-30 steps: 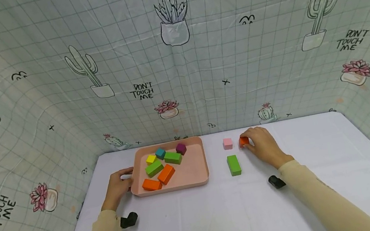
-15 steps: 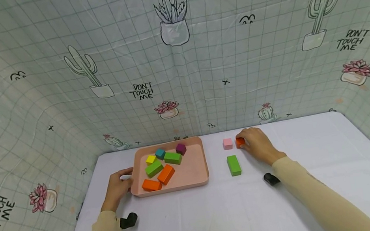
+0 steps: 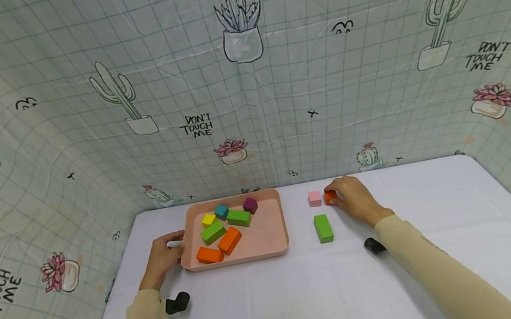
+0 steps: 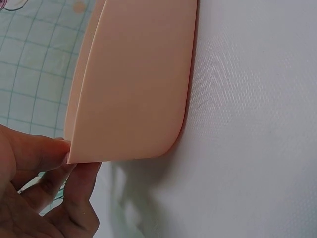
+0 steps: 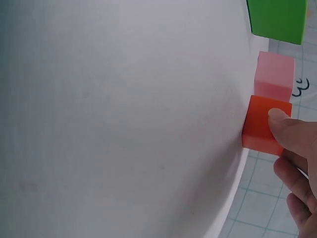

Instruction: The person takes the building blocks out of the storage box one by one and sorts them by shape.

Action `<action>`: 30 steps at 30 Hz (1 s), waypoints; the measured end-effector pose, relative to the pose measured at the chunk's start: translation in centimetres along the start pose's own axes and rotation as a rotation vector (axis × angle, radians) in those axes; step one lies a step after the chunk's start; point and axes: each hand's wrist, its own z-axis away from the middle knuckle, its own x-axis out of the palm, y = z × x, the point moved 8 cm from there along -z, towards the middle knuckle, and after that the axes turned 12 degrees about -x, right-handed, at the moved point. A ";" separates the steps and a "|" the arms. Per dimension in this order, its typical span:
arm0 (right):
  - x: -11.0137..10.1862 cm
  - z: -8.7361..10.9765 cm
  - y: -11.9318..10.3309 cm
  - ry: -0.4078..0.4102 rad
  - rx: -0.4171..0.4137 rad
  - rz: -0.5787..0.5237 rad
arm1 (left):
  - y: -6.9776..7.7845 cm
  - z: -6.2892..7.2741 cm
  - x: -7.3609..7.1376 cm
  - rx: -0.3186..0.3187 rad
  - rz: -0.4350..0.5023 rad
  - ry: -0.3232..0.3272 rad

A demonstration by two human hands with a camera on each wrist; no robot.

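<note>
Two hands are at work on a white table (image 3: 283,310); the left hand (image 3: 162,257) pinches the left rim of a pink tray (image 3: 267,237) between thumb and fingers; the right hand (image 3: 357,200) grips an orange cube (image 5: 258,119) between thumb and fingers, to the right of the tray on the far side of the table. Just left of that cube is a pink cube (image 3: 314,198); nearer than both lies a longer green block (image 3: 323,228), apart from them and from the tray.

Inside the tray, along its far side, are a yellow cube (image 3: 208,220), a blue cube (image 3: 221,211) and, farther right, a purple cube (image 3: 250,205); two more green pieces lie around the middle, one left of the other; toward the near left are a left orange block (image 3: 209,254) and a right orange block (image 3: 230,240), their ends close together. Behind everything hangs a checked cloth (image 3: 283,78) printed with potted plants.
</note>
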 end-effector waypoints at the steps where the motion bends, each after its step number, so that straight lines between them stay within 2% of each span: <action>1: 0.0 0.0 0.1 0.000 0.001 0.000 | 0.0 0.0 0.0 -0.003 0.000 -0.001; 6: 0.2 -0.1 0.1 -0.008 -0.004 0.003 | -0.1 -0.1 0.0 -0.007 -0.012 0.015; 17: 0.2 -0.1 0.0 0.007 -0.002 0.014 | 0.1 0.1 0.0 0.026 -0.031 0.034; 22: 0.3 -0.3 0.0 -0.009 -0.006 0.026 | 0.3 0.2 -0.2 0.041 -0.036 0.063; 30: 0.2 -0.3 -0.6 -0.035 -0.023 0.077 | 0.4 0.3 -0.1 0.054 -0.012 0.070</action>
